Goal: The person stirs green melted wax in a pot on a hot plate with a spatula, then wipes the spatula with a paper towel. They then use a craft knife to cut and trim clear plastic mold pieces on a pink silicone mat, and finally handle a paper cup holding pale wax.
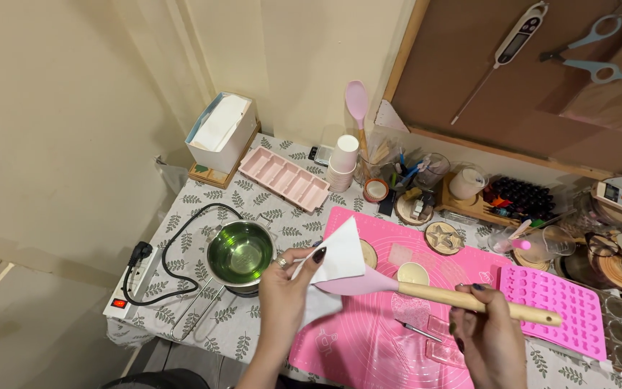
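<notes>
Left hand [282, 288] presses a tissue [336, 256] on the spatula [426, 289] gripped by right hand [487, 331]; pot [240, 252] just beyond the left.

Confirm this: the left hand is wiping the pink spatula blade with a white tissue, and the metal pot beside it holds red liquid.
Not quite. The head view shows green liquid in the metal pot, not red. The left hand does hold a white tissue against the pink spatula.

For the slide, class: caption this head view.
Left hand wipes a pink spatula with white paper; right hand holds its wooden handle.

A leaf-print counter [181, 205] carries a pink mat [368, 338], a steel pot [240, 253], a power strip [129, 284] and a pink tray [289, 179].
</notes>
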